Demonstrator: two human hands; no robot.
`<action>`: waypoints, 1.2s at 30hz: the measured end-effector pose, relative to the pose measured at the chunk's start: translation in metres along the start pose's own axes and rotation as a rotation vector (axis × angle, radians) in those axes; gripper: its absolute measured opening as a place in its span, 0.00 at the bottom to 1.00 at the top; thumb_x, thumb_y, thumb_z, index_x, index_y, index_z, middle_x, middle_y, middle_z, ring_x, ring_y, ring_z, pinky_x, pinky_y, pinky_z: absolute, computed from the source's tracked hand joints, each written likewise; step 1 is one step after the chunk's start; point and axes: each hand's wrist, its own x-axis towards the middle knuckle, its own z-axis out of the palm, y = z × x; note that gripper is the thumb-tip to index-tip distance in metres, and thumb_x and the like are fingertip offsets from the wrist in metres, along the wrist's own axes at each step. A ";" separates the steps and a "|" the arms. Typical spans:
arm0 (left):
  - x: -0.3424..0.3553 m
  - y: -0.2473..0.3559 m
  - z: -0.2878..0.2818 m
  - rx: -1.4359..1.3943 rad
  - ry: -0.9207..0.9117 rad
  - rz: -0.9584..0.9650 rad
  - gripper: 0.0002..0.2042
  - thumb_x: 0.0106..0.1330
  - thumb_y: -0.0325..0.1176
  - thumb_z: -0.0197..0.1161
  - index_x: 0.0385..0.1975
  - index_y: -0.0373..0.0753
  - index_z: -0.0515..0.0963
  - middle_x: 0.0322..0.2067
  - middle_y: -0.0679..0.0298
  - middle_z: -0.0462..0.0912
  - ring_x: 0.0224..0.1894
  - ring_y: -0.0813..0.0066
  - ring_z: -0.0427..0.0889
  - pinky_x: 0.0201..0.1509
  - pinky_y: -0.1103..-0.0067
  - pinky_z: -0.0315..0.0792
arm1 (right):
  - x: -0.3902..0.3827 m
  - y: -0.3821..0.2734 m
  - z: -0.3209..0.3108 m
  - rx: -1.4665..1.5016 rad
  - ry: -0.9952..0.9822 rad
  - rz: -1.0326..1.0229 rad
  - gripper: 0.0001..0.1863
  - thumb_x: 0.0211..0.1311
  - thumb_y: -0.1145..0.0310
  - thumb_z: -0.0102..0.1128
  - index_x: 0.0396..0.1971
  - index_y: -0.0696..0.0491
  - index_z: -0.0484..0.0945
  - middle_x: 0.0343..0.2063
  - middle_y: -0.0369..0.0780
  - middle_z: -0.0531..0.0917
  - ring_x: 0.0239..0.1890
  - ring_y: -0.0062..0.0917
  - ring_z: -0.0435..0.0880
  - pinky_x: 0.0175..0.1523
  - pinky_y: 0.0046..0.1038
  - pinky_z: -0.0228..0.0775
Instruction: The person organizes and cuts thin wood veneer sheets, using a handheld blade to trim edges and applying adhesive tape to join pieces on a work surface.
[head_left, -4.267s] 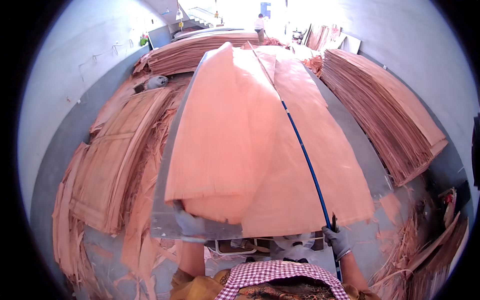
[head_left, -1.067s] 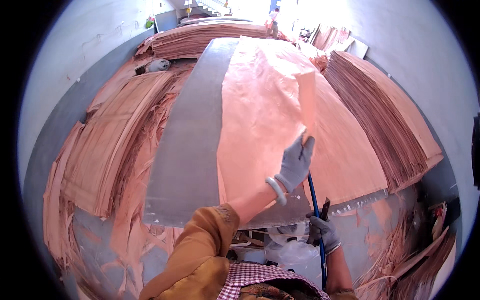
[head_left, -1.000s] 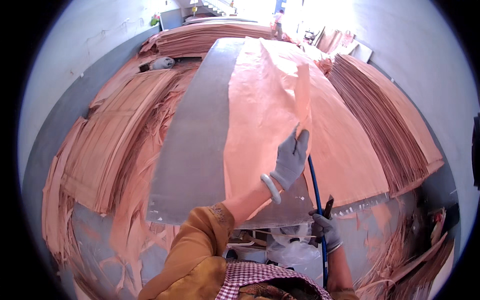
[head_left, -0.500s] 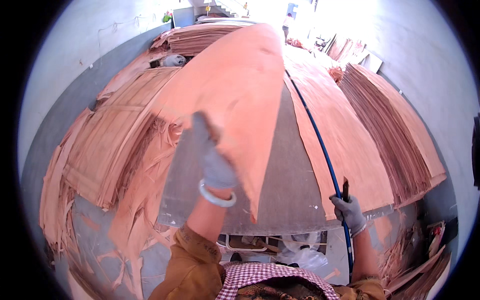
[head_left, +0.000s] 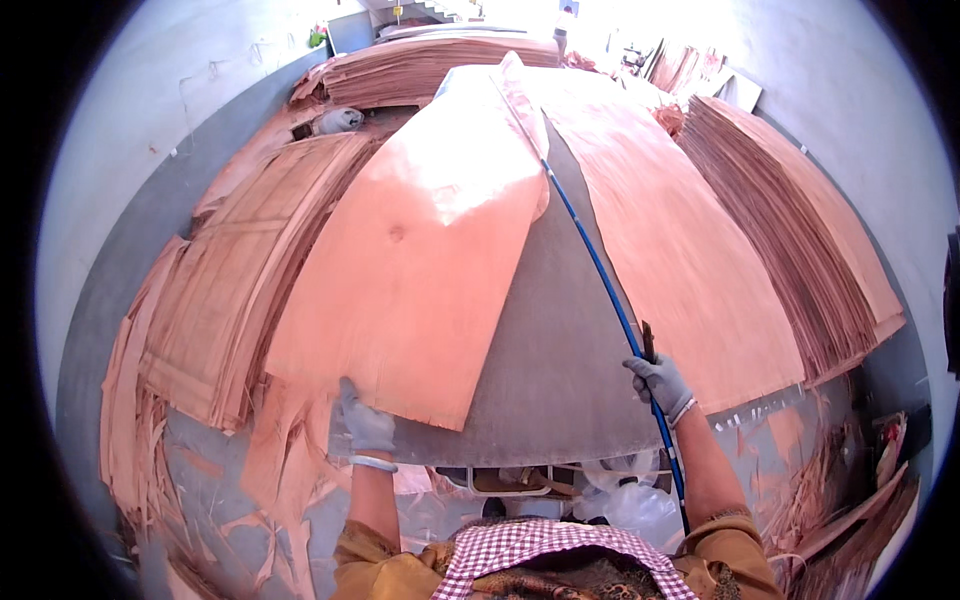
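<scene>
A big thin sheet of pinkish wood (head_left: pixel 420 260) lies across the grey table (head_left: pixel 560 370), from the middle out toward 12 o'clock. Its near edge hangs over the table's left side. The left hand (head_left: pixel 365 425), in a grey glove, reaches up from 6 o'clock with the arm nearly straight. Its grip is clamped on the sheet's near edge, fingers tucked under it. The right hand (head_left: pixel 660 385), gloved too, sits at 4 o'clock with the elbow bent. Its grip is closed around a long blue stick (head_left: pixel 600 285) that runs from the body toward 12 o'clock. Another sheet (head_left: pixel 690 250) lies just right of the stick. Tall stacks of wood sheets (head_left: pixel 800 240) stand at 2 o'clock, and more stacks (head_left: pixel 230 280) lie at 9 o'clock.
</scene>
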 end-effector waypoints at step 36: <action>-0.122 -0.190 0.049 1.909 -0.747 -0.154 0.27 0.54 0.37 0.59 0.56 0.39 0.66 0.59 0.51 0.65 0.61 0.55 0.63 0.65 0.68 0.56 | -0.009 0.028 -0.087 -0.015 -0.148 0.085 0.12 0.62 0.60 0.54 0.36 0.53 0.74 0.09 0.28 0.64 0.06 0.13 0.59 0.12 0.18 0.52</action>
